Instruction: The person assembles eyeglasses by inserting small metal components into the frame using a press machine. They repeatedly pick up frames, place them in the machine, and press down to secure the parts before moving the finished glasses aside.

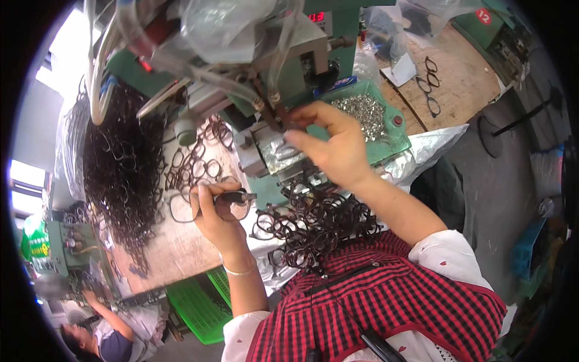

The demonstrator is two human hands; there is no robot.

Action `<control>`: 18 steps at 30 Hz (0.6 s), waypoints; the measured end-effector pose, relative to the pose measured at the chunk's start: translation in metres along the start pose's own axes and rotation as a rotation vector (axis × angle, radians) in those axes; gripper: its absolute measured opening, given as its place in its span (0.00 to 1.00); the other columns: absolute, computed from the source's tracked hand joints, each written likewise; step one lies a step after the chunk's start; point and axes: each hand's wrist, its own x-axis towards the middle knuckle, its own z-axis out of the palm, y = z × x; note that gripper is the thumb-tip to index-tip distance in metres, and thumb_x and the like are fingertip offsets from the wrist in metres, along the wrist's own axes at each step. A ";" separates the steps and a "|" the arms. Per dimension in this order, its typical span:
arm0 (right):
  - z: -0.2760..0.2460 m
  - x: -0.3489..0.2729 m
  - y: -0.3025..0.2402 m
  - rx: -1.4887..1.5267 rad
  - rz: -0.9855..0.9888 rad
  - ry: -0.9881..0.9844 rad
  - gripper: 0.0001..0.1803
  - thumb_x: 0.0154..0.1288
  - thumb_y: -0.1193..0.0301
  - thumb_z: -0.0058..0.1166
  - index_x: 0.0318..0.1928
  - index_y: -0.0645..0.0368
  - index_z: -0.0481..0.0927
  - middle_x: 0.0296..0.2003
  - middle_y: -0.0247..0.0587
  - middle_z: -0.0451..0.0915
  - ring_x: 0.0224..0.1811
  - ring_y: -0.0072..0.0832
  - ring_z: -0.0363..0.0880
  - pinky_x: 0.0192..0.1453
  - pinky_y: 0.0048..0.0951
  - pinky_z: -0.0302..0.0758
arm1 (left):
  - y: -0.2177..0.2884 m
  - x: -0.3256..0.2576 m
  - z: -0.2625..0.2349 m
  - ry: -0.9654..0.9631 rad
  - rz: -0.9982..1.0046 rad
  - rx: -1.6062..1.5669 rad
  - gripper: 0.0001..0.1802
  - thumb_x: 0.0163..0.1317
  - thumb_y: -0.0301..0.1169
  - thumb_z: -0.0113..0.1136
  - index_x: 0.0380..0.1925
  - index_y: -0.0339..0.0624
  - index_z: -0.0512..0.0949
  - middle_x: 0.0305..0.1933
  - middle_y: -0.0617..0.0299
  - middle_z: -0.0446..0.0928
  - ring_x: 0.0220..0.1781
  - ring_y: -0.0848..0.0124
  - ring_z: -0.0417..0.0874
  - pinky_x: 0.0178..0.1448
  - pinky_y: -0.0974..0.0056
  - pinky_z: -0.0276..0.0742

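My left hand (216,211) grips a dark eyeglass frame (208,205) by its rim, holding it over the wooden bench. My right hand (329,142) reaches up to the jaw of a green bench machine (283,72), its fingertips pinched at a small part I cannot make out. A heap of dark eyeglass frames (313,226) lies in my lap just below that hand. A green tray of small silver metal parts (365,111) sits right behind my right hand.
A big pile of dark frames (123,169) covers the left of the wooden bench (175,253). Clear hoses (114,42) hang from the machine. A green crate (199,308) sits under the bench. Another person (99,338) works at lower left. Loose frames (431,81) lie on a far table.
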 end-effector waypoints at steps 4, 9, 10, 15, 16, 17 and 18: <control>0.010 -0.007 0.012 0.255 0.066 0.076 0.18 0.55 0.77 0.67 0.47 0.64 0.78 0.41 0.35 0.84 0.42 0.22 0.82 0.54 0.25 0.74 | 0.044 0.012 0.020 -0.208 0.324 0.016 0.17 0.77 0.34 0.41 0.29 0.38 0.70 0.30 0.47 0.80 0.32 0.62 0.81 0.44 0.60 0.80; 0.014 -0.009 0.002 0.468 0.172 0.076 0.20 0.56 0.79 0.66 0.49 0.67 0.74 0.42 0.36 0.84 0.45 0.19 0.80 0.55 0.23 0.73 | 0.077 0.037 0.076 -0.164 0.503 0.311 0.18 0.77 0.34 0.43 0.30 0.33 0.70 0.30 0.47 0.81 0.31 0.68 0.81 0.45 0.67 0.75; 0.016 -0.011 -0.002 0.481 0.196 0.076 0.21 0.57 0.79 0.66 0.50 0.67 0.74 0.42 0.36 0.84 0.45 0.18 0.80 0.55 0.23 0.73 | 0.077 0.039 0.075 -0.164 0.517 0.282 0.17 0.77 0.33 0.43 0.30 0.33 0.70 0.30 0.47 0.82 0.32 0.68 0.81 0.44 0.67 0.75; 0.014 -0.013 -0.018 0.440 0.305 0.109 0.21 0.59 0.81 0.62 0.53 0.65 0.72 0.44 0.38 0.84 0.44 0.17 0.79 0.53 0.22 0.73 | 0.080 0.039 0.076 -0.194 0.551 0.335 0.16 0.77 0.32 0.41 0.33 0.31 0.69 0.23 0.50 0.77 0.26 0.64 0.81 0.34 0.70 0.75; 0.010 -0.015 -0.030 0.403 0.332 0.093 0.23 0.60 0.81 0.60 0.56 0.66 0.72 0.49 0.42 0.83 0.47 0.23 0.81 0.56 0.26 0.74 | 0.082 0.031 0.074 -0.228 0.468 0.246 0.16 0.77 0.32 0.40 0.33 0.31 0.69 0.21 0.50 0.75 0.24 0.64 0.80 0.33 0.70 0.75; 0.003 -0.017 -0.036 0.328 0.254 0.004 0.27 0.60 0.80 0.60 0.60 0.66 0.69 0.51 0.43 0.82 0.50 0.25 0.80 0.59 0.27 0.73 | 0.086 0.022 0.074 -0.270 0.384 0.159 0.16 0.76 0.33 0.40 0.33 0.31 0.68 0.20 0.51 0.74 0.21 0.64 0.78 0.31 0.70 0.75; -0.006 -0.020 -0.041 0.255 0.178 -0.085 0.30 0.61 0.79 0.60 0.63 0.66 0.67 0.53 0.43 0.81 0.54 0.26 0.79 0.62 0.28 0.72 | 0.094 0.002 0.074 -0.470 0.085 -0.080 0.17 0.75 0.36 0.41 0.32 0.33 0.68 0.19 0.50 0.72 0.16 0.65 0.73 0.26 0.68 0.74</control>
